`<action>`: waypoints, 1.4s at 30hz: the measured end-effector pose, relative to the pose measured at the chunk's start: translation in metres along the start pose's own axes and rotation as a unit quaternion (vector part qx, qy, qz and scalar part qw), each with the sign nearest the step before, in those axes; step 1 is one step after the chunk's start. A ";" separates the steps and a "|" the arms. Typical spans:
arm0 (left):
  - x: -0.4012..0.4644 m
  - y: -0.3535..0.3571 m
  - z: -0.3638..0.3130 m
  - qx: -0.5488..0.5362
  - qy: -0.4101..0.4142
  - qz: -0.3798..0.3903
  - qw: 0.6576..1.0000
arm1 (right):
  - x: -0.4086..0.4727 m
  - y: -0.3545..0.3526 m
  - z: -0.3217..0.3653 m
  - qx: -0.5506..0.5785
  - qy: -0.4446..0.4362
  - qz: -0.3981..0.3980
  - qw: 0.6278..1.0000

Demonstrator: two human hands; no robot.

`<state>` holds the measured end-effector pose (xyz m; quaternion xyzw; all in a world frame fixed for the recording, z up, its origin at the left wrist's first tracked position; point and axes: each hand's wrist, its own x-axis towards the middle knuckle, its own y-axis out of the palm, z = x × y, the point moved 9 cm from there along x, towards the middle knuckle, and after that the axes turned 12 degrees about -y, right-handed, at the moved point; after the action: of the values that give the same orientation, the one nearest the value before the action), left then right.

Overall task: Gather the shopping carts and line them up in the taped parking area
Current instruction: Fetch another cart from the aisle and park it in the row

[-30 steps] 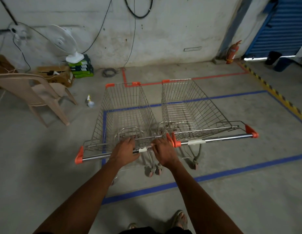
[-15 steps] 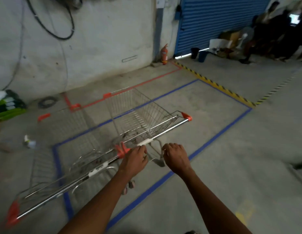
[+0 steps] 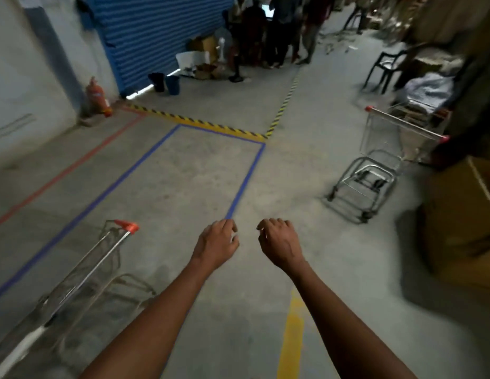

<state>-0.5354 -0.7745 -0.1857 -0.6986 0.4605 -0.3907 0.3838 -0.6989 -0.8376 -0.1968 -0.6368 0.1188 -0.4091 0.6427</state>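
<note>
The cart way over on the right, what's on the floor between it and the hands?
In the head view, only bare concrete floor lies between the right hand and the far cart. The blue tape runs left of that stretch.

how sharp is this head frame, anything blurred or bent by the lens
Head view: motion blur smears the near cart at lower left and the boxes on the right edge; the far cart is soft but readable. Both hands are fairly crisp. Light is dim and flat; the wide lens bows the blue tape.
</note>
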 end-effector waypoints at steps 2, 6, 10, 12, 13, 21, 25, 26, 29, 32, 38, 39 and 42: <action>0.034 0.022 -0.039 -0.012 0.016 0.018 1.000 | -0.002 -0.010 -0.051 -0.016 0.030 0.005 0.999; 0.091 0.055 -0.118 -0.023 0.076 0.037 0.996 | -0.002 -0.025 -0.142 -0.036 0.094 -0.004 0.995; 0.158 0.100 -0.186 -0.035 0.134 0.057 0.989 | 0.003 -0.035 -0.225 -0.048 0.144 -0.023 0.988; 0.195 0.124 -0.219 -0.033 0.164 0.067 0.984 | 0.010 -0.040 -0.269 -0.058 0.168 -0.030 0.984; 0.214 0.136 -0.234 -0.034 0.177 0.070 0.981 | 0.015 -0.042 -0.291 -0.061 0.180 -0.035 0.981; 0.375 0.210 -0.359 -0.060 0.257 0.108 0.959 | 0.063 -0.067 -0.469 -0.100 0.291 -0.039 0.951; 0.444 0.242 -0.412 -0.066 0.280 0.131 0.949 | 0.083 -0.077 -0.541 -0.103 0.331 -0.050 0.937; 0.459 0.251 -0.424 -0.067 0.283 0.136 0.947 | 0.087 -0.077 -0.558 -0.101 0.338 -0.055 0.934; 0.503 0.281 -0.457 -0.071 0.295 0.144 0.942 | 0.102 -0.076 -0.611 -0.098 0.350 -0.058 0.930; 0.546 0.316 -0.493 -0.060 0.306 0.149 0.938 | 0.117 -0.072 -0.672 -0.095 0.356 -0.058 0.928; 0.642 0.383 -0.574 -0.059 0.291 0.148 0.943 | 0.149 -0.079 -0.811 -0.096 0.353 -0.052 0.929; 0.657 0.392 -0.588 -0.065 0.281 0.152 0.945 | 0.154 -0.082 -0.833 -0.096 0.350 -0.049 0.930; 0.699 0.418 -0.634 -0.067 0.283 0.152 0.945 | 0.173 -0.095 -0.900 -0.108 0.334 -0.043 0.935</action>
<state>-1.0600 -1.6634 -0.1716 -0.5049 0.6758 -0.4778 0.2451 -1.2304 -1.5897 -0.1903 -0.5337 0.3428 -0.6100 0.4750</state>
